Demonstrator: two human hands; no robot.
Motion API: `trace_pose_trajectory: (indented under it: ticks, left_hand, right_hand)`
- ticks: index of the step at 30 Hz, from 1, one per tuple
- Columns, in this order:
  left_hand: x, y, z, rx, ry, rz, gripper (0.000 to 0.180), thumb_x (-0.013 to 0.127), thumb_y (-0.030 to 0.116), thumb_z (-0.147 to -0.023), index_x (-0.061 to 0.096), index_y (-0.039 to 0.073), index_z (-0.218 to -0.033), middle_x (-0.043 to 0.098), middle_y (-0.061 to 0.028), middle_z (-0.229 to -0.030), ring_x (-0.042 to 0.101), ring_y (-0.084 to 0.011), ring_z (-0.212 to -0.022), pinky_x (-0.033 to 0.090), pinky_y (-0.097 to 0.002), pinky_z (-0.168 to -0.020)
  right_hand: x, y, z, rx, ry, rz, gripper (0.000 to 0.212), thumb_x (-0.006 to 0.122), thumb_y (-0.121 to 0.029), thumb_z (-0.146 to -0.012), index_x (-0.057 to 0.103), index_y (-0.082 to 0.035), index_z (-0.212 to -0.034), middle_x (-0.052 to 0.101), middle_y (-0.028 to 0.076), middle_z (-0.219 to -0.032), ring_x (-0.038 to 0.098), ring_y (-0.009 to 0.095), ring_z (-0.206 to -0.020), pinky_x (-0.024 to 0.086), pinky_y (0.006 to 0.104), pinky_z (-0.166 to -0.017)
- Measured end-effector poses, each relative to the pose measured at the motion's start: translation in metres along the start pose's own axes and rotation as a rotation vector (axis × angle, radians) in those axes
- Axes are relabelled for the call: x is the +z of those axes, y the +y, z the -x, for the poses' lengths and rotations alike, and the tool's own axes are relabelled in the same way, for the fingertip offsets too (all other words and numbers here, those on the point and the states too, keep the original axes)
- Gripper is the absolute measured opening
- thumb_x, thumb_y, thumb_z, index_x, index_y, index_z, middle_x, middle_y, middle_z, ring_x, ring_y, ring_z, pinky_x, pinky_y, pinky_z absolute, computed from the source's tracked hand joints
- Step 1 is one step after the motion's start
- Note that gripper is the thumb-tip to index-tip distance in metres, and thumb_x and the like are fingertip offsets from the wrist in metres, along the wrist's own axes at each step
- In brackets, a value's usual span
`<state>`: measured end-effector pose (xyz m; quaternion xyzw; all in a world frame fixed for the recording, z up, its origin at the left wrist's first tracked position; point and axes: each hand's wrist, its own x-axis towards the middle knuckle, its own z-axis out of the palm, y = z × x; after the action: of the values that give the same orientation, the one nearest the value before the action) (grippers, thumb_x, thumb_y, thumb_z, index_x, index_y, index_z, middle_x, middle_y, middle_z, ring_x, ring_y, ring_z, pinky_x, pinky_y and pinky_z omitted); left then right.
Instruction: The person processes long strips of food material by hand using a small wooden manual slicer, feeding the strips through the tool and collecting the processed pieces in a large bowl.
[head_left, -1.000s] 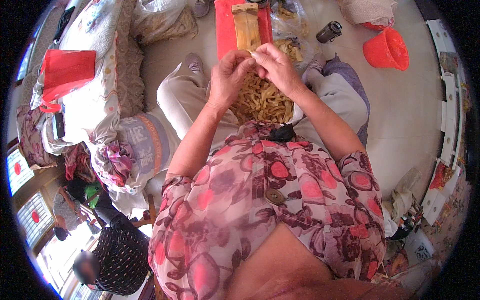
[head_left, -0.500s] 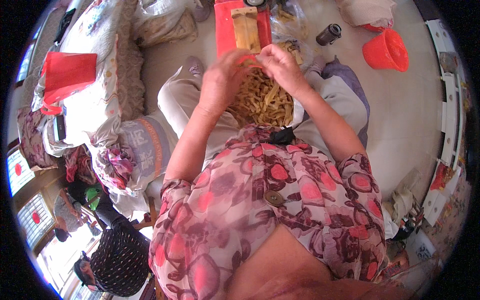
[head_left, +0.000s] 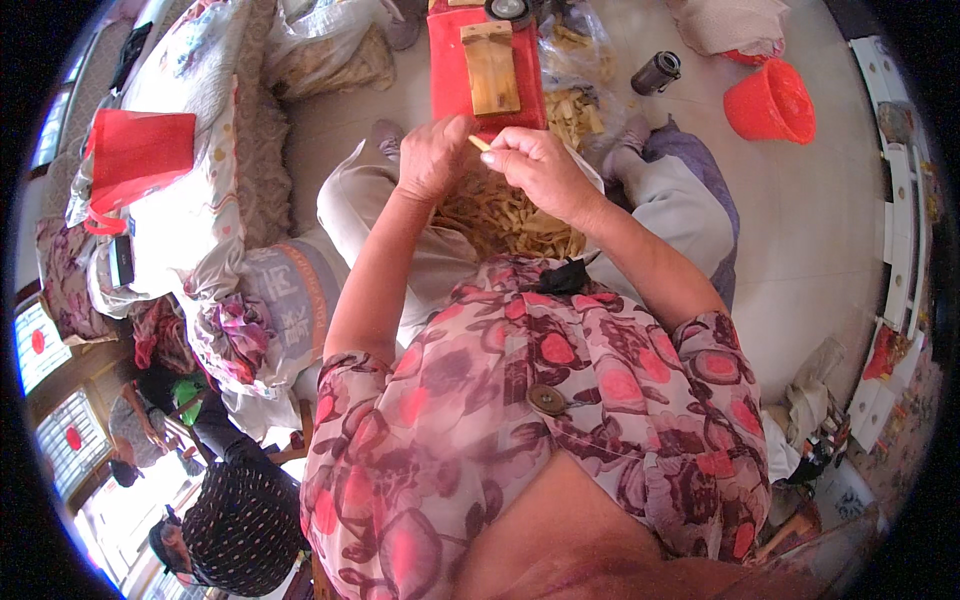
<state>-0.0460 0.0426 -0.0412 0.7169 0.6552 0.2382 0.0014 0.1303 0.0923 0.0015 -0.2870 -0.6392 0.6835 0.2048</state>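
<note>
A small pale yellow strip (head_left: 479, 143) spans the gap between my two hands, above my lap. My right hand (head_left: 543, 172) pinches its near end between thumb and bent fingers. Closed in a fist, my left hand (head_left: 432, 158) meets the far end of the strip; its fingertips are partly hidden. Beneath both hands lies a heap of yellowish-brown strips (head_left: 515, 222), spread between my knees. Just beyond them, a wooden block (head_left: 491, 75) with a raised end rests on a red board (head_left: 452, 88).
A clear plastic bag (head_left: 575, 45) with more strips lies right of the board. Farther right stand a dark flask (head_left: 656, 73) and a red bucket (head_left: 770, 103). On the left, a red container (head_left: 143, 158) sits on a bed (head_left: 205, 110). Another person (head_left: 235, 515) is at lower left.
Both hands have come nearer to me, and the strip between them now shows. My left hand, blurred before, is now closed and steadier.
</note>
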Motion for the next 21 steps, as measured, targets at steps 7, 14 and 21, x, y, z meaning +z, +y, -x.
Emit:
trace_pose_trajectory:
  ticks: [7, 14, 21]
  left_hand:
    - [0.007, -0.004, -0.022, -0.597, -0.16, 1.266, 0.019, 0.046, 0.015, -0.091, 0.05, 0.006, -0.107, 0.051, -0.0019, -0.072, 0.049, -0.0076, -0.067, 0.041, -0.0242, -0.058]
    - [0.01, -0.009, -0.039, -0.582, -0.022, 1.026, 0.019, 0.049, 0.018, -0.091, 0.053, 0.006, -0.105, 0.053, -0.0013, -0.075, 0.049, -0.0108, -0.064, 0.042, -0.0243, -0.058]
    - [0.005, 0.002, -0.039, -0.607, -0.152, 0.327, 0.018, 0.056, 0.018, -0.084, 0.061, 0.006, -0.098, 0.062, -0.0136, -0.086, 0.059, -0.0244, -0.075, 0.046, -0.0335, -0.069]
  right_hand:
    - [-0.033, 0.02, -0.038, -0.038, 0.313, 0.275, 0.025, 0.062, -0.025, -0.083, 0.062, -0.001, -0.073, 0.055, 0.003, -0.054, 0.048, 0.009, -0.05, 0.039, 0.0276, -0.047]
    - [-0.042, 0.023, -0.058, -0.138, 0.397, 0.368, 0.03, 0.06, -0.029, -0.083, 0.059, 0.0, -0.073, 0.052, 0.008, -0.054, 0.05, 0.016, -0.05, 0.04, 0.0327, -0.05]
    - [-0.044, 0.046, -0.061, 0.031, 0.34, 0.691, 0.026, 0.055, -0.03, -0.084, 0.06, -0.004, -0.078, 0.057, 0.017, -0.063, 0.057, 0.034, -0.063, 0.043, 0.0446, -0.059]
